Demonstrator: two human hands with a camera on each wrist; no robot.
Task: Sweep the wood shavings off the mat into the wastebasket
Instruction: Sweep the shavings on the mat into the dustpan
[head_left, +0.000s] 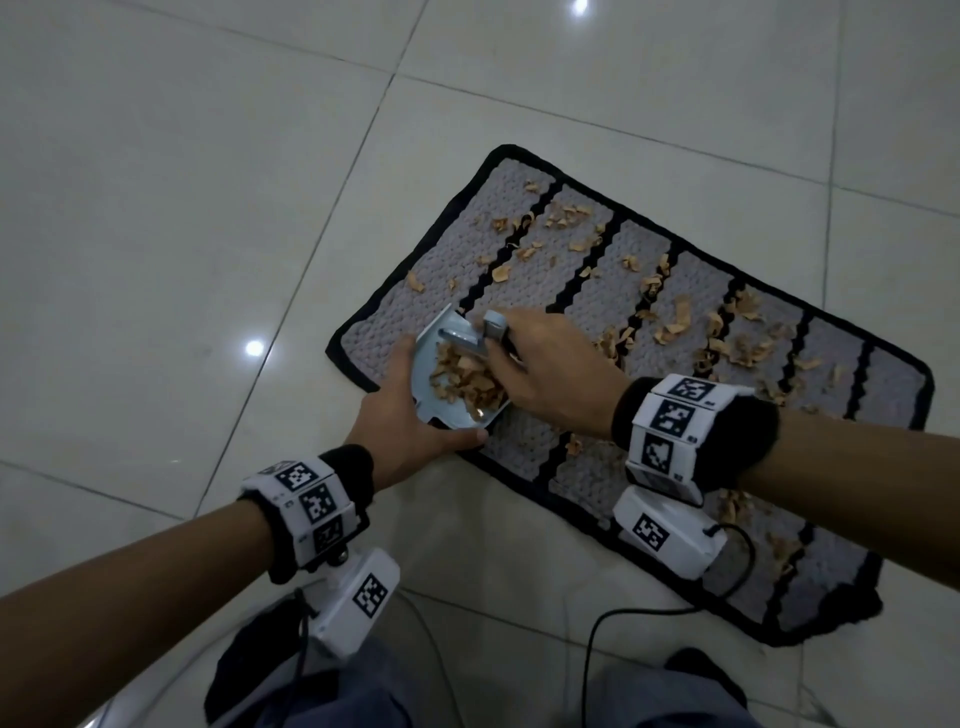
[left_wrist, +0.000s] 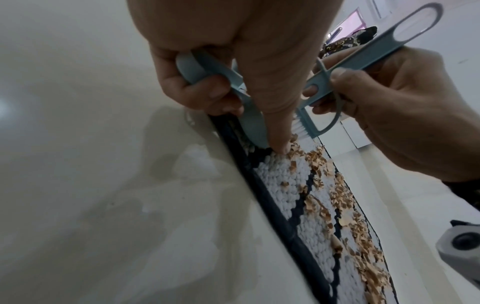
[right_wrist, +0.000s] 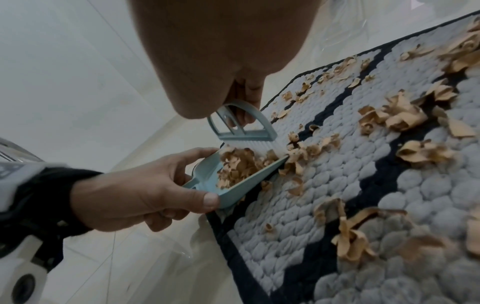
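An indoor room, probably in a home: a glossy floor of large pale tiles reflecting ceiling lights, with a small grey woven mat, edged and striped in black, lying flat on it. Walls and furniture are not clearly visible.

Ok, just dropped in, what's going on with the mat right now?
The left hand holds a small pale-blue plastic dustpan at the edge of the grey mat with black stripes. The right hand grips a matching pale-blue hand brush, sweeping tan wood shavings into the pan. Many shavings remain scattered across the mat. No wastebasket is in view.
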